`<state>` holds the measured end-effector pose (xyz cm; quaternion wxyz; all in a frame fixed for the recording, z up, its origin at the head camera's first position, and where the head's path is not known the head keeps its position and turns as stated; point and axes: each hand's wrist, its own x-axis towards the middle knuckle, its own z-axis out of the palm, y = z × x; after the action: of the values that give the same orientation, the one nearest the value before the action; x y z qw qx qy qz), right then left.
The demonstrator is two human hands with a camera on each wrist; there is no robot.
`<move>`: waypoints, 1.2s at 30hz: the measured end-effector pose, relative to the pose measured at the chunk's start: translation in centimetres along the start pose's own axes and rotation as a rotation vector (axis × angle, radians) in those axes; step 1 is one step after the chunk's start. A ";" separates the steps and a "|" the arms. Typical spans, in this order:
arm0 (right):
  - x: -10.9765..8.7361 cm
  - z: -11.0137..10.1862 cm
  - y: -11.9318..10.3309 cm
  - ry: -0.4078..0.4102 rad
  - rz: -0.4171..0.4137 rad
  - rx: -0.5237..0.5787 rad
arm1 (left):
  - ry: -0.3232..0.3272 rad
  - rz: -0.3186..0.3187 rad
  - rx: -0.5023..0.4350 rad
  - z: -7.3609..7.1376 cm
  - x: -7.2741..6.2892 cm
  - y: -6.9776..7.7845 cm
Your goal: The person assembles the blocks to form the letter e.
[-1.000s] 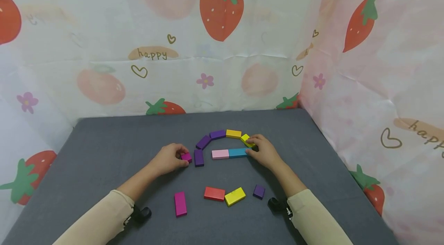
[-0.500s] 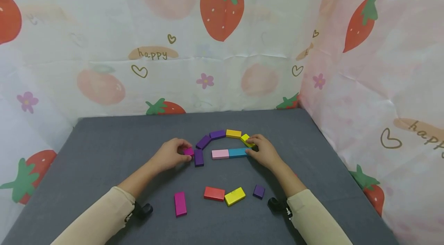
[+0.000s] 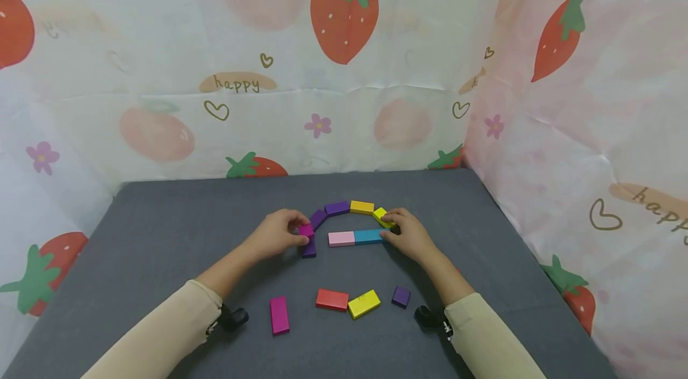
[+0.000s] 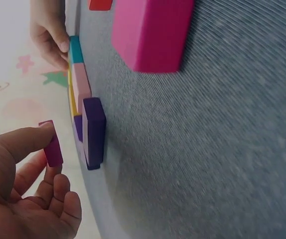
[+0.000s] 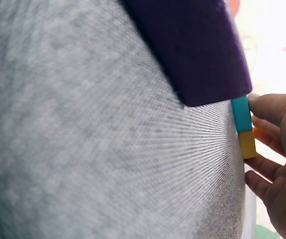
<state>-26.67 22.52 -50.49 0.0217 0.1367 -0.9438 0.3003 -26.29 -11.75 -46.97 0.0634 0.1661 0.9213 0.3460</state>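
Note:
My left hand (image 3: 276, 233) pinches a small magenta block (image 3: 306, 230) between thumb and fingers. In the left wrist view that magenta block (image 4: 53, 149) hangs beside a purple block (image 4: 94, 132); from the head it overlaps the same purple block (image 3: 309, 252), at the near left end of an arc. Two more purple blocks (image 3: 337, 208), an orange-yellow block (image 3: 362, 207) and a yellow block (image 3: 380, 215) continue the arc. My right hand (image 3: 411, 236) rests with fingers on the yellow block and thumb at the end of a blue block (image 3: 368, 237). A pink block (image 3: 341, 239) adjoins the blue one.
Nearer the front of the grey table (image 3: 161, 236) lie a long magenta block (image 3: 279, 316), a red block (image 3: 332, 300), another yellow block (image 3: 364, 305) and a small purple block (image 3: 401, 296). A strawberry-print cloth (image 3: 344, 128) hangs behind and beside the table.
My left hand has moved right and slightly away from me, carrying the small magenta block from beside the left purple block to over it. The right hand stays where it was.

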 end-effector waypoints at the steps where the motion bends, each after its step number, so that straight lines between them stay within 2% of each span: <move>1: 0.0 0.0 0.0 0.000 0.001 -0.001 | -0.004 0.001 0.001 0.2 0.1 0.1; 9: 0.0 -0.1 -0.1 -0.005 0.014 -0.005 | -0.036 0.009 0.006 1.4 1.2 1.2; 14: 0.1 -0.1 -0.1 -0.003 0.013 -0.001 | -0.052 -0.007 0.001 1.8 1.7 1.5; 24: 0.2 -0.1 0.0 -0.002 0.007 -0.002 | -0.055 -0.025 -0.033 2.8 2.3 0.8; 36: 0.1 0.0 0.1 -0.004 0.012 -0.003 | -0.045 -0.003 -0.019 3.2 2.3 0.6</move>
<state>-26.78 22.55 -50.51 0.0183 0.1318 -0.9451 0.2986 -27.57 -8.50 -49.00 0.0861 0.1719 0.9166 0.3506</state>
